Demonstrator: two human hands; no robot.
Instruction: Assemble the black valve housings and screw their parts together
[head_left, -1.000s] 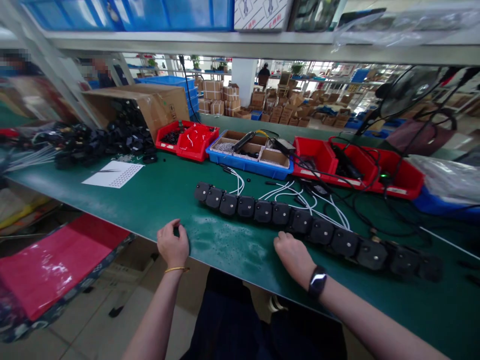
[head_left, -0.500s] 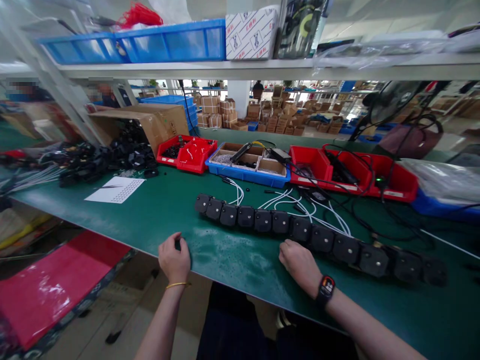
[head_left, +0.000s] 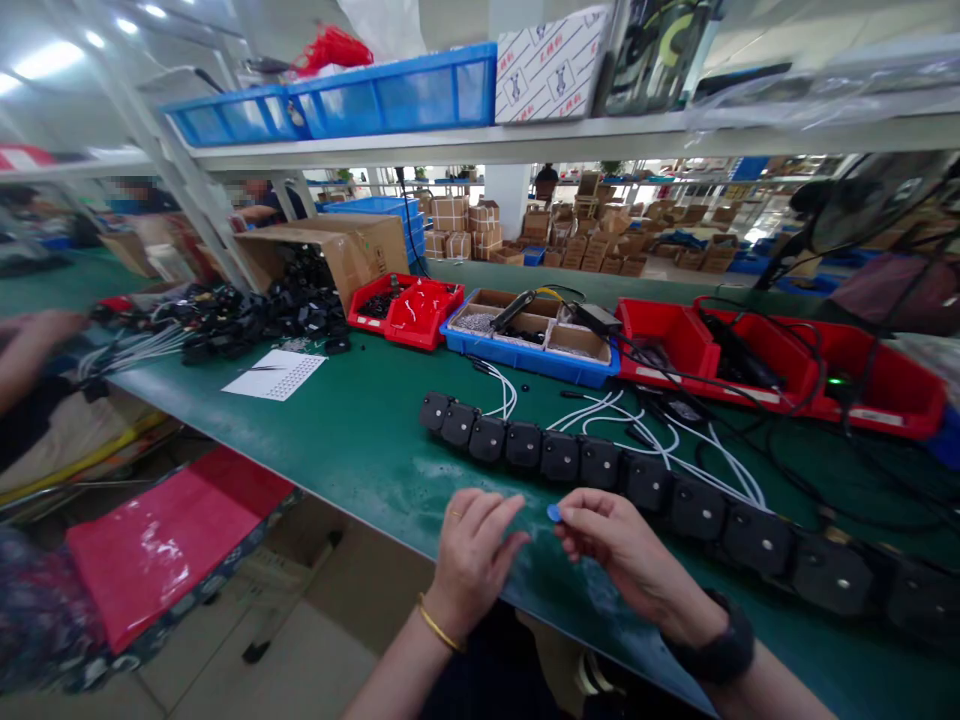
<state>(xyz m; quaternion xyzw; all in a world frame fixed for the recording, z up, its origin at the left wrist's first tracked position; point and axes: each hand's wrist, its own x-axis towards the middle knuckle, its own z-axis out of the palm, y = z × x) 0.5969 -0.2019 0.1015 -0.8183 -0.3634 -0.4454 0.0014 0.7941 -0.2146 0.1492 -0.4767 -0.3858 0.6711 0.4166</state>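
One small blue disc [head_left: 553, 513] sits low in the centre of the frame, pinched between thumb and forefinger of the right hand [head_left: 626, 548]. We judge that the fingertip grip suits a piece too small for the palm, and it leaves most of the disc's face exposed. The left hand [head_left: 474, 548] is relaxed and holds nothing. Its fingers are stretched toward the disc, with the tips just beside it, and we cannot tell whether they touch it. Both hands hover over the near edge of the green table [head_left: 360, 440], close to the body.

Just beyond the hands, a row of black housings [head_left: 600, 462] runs from centre to lower right. The units lie side by side and touching, each with its flat face up, so we judge that every one is within easy reach. White cables [head_left: 660, 435] trail from behind the row toward the back of the table.

Further up the frame, a blue tray [head_left: 517, 362] and a red bin [head_left: 420, 338] line the far edge and keep small parts sorted. At upper left, a cardboard box [head_left: 360, 250] lies on its side, and a heap of black parts [head_left: 262, 310] spills from its mouth. A white dotted sheet [head_left: 276, 375] lies flat near that heap. At the left edge, a co-worker's hand [head_left: 41, 330] shows, blurred.
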